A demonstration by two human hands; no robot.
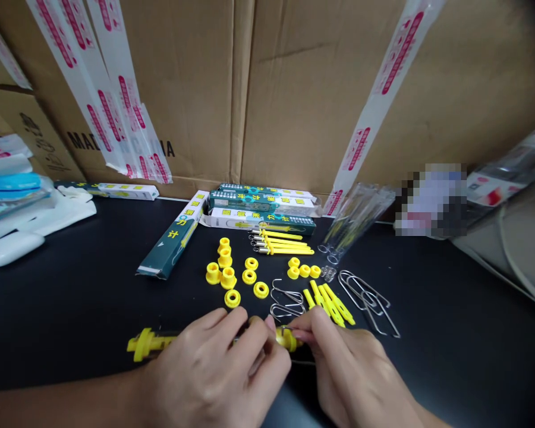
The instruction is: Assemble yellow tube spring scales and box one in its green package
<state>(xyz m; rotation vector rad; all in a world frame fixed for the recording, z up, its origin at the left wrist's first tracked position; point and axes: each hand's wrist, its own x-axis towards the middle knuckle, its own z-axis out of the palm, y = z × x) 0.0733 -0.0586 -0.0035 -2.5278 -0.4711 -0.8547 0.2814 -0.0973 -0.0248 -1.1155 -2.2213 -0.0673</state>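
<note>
Head view: hands (214,371) on flanged plastic shaft (145,344)

Yellow plastic spring-scale body (143,345), nearly level, flanged end left, rounded end right.

Even, fairly bright indoor light comes from no clear source and leaves only soft shadows under the hands (214,374) on the dark table (66,309). Wide-angle distortion bends the cardboard (182,89) toward the edges, the upper right corner darkens, and a patch (430,201) at right is pixelated.
</note>
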